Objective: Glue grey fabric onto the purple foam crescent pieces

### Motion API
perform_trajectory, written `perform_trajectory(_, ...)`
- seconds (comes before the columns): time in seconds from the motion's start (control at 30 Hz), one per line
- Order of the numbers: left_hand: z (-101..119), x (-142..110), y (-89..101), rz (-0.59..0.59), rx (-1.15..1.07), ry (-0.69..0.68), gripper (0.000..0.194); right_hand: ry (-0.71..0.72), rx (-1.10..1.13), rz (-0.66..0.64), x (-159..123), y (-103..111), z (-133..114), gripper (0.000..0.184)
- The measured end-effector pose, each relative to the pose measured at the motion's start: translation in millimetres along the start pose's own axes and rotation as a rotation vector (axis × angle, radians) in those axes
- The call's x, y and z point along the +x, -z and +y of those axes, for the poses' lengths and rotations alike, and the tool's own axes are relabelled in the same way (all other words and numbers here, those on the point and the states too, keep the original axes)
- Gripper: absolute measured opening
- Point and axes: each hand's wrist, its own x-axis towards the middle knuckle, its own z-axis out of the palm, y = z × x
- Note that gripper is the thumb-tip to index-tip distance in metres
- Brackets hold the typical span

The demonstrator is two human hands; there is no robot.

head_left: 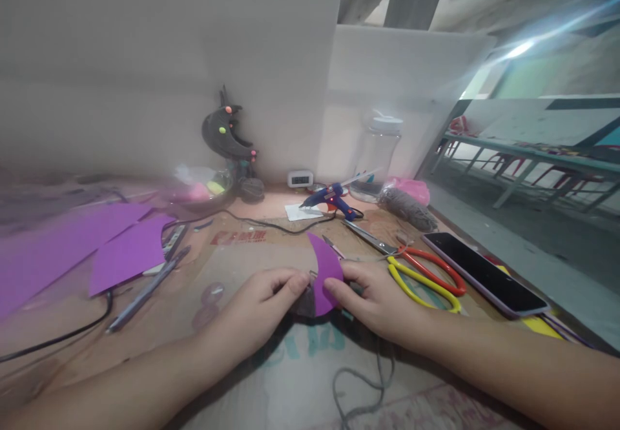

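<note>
Crescent cutout [325, 272], purple, pinched in the right hand [372, 296]; beside it, left hand [268, 299] grips a half-hidden grey piece [305, 305], perhaps yarn-wrapped.

No text fully legible. Brown cardboard [285, 398] on the desk carries most of the print: red print [242, 237] toward the back, a solid logo-like block at left, a row of big characters beside it, smaller line under; too blurred to spell out. Green characters [314, 346] near the middle front, large, smeared, partly in shadow, can't read. Faint reddish print [450, 404] at front right, several marks in a band, wording unclear. White digital clock [301, 179] against the back panel: dark digits on grey display, too small to give the time. Blue glue gun [329, 195]: tiny pale mark on body, can't tell if lettering
</note>
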Motion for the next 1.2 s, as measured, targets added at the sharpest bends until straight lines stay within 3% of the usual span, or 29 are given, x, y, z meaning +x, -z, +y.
perform_trajectory(0.23, 5.8, -2.8, -3.3, -0.031, 0.124, 0.022, 0.017, -0.062, 0.007, 0.048, 0.5, 0.9, 1.9, 0.03)
perform_trajectory(0.5, 8.1, -1.7, -2.2, -0.009, 0.111, 0.008, 0.023, -0.029, 0.117, -0.052, 3.7, 0.9, -0.7, 0.02)
perform_trajectory(0.73, 2.8, 0.4, -1.0, 0.043, 0.121, 0.043, 0.029, -0.1, 0.181, 0.117, 0.7, 1.5, 4.0, 0.028)
perform_trajectory(0.9, 3.9, -1.3, -1.3, 0.044, 0.162, 0.043, 0.029, -0.178, 0.291, -0.023, 3.3, -0.9, 7.2, 0.021)
perform_trajectory(1.1, 7.4, -2.3, -1.9, 0.044, 0.252, 0.009, 0.028, -0.044, 0.141, -0.083, 4.4, -2.1, 1.9, 0.014)
perform_trajectory(1.2, 7.4, -1.7, -1.7, 0.027, 0.253, 0.002, 0.027, -0.059, 0.161, -0.103, 3.9, -1.8, 1.3, 0.017)
